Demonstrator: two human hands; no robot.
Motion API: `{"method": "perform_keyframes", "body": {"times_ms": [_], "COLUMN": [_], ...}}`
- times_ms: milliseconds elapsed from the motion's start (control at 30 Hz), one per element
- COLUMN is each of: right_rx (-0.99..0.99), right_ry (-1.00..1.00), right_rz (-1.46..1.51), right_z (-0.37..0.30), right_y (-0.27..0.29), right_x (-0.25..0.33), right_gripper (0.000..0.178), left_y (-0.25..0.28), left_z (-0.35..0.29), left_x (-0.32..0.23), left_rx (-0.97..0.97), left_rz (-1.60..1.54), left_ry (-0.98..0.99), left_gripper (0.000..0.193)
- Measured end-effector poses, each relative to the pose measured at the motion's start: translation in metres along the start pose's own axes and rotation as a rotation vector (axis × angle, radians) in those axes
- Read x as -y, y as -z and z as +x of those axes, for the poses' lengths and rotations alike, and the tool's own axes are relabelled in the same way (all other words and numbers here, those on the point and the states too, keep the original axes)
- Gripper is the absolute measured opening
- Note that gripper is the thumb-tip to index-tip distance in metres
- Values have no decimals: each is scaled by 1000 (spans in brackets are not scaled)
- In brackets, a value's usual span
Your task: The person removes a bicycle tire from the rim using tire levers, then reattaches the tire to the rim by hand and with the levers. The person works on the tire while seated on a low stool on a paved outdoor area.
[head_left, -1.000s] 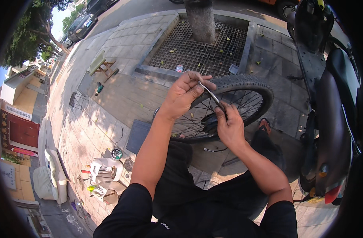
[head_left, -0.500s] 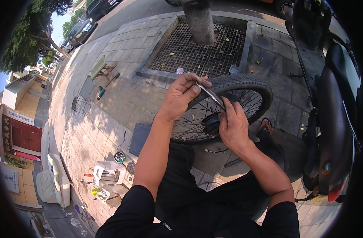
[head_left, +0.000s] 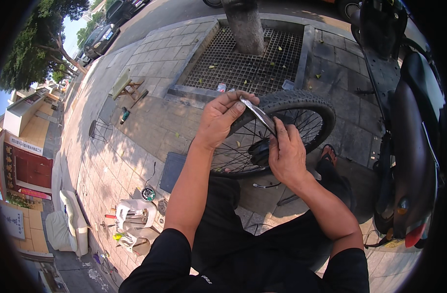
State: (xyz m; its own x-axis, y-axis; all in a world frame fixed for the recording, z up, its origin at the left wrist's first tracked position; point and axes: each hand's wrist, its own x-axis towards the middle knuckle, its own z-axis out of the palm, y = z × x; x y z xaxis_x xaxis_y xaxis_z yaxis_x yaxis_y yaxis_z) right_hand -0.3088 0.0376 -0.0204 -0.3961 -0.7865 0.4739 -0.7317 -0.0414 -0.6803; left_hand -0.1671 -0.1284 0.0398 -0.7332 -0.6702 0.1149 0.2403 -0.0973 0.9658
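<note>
My left hand (head_left: 219,119) pinches the upper end of a narrow, shiny silver-and-dark strip (head_left: 257,113) between thumb and fingers. Its lower end sits in the fingers of my right hand (head_left: 288,152). The strip slants down to the right between both hands; its exact kind is not clear. Just behind it is a spoked bicycle wheel with a knobby black tyre (head_left: 313,103), tilted in front of my knees. Its dark hub (head_left: 259,153) shows between my forearms. My hands cover part of the tyre's near left side.
On the paving at left are a white tool holder (head_left: 135,215) with several tools, a small round tin (head_left: 148,194) and a drill (head_left: 124,115). A folding stool (head_left: 125,88) stands farther off. A scooter (head_left: 404,132) flanks my right side. Ahead, a tree trunk (head_left: 245,29) rises from a grate.
The strip has turned slightly in my fingers, and more of its bright face shows near my left thumb. Both hands stay almost where they were; the wheel has not moved.
</note>
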Motion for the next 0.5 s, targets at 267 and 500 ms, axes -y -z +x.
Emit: {"method": "perform_keyframes", "body": {"times_ms": [267, 500], "right_rx": [-18, -18], "right_ry": [-3, 9], "right_rz": [0, -20], "right_z": [2, 2], "right_y": [-1, 0], "right_x": [1, 1], "right_gripper": [50, 51], "left_y": [0, -10], "left_z": [0, 0], "left_x": [-3, 14], "left_rx": [-25, -180], "left_rz": [14, 235], "left_ry": [3, -165], "left_gripper": [26, 28]}}
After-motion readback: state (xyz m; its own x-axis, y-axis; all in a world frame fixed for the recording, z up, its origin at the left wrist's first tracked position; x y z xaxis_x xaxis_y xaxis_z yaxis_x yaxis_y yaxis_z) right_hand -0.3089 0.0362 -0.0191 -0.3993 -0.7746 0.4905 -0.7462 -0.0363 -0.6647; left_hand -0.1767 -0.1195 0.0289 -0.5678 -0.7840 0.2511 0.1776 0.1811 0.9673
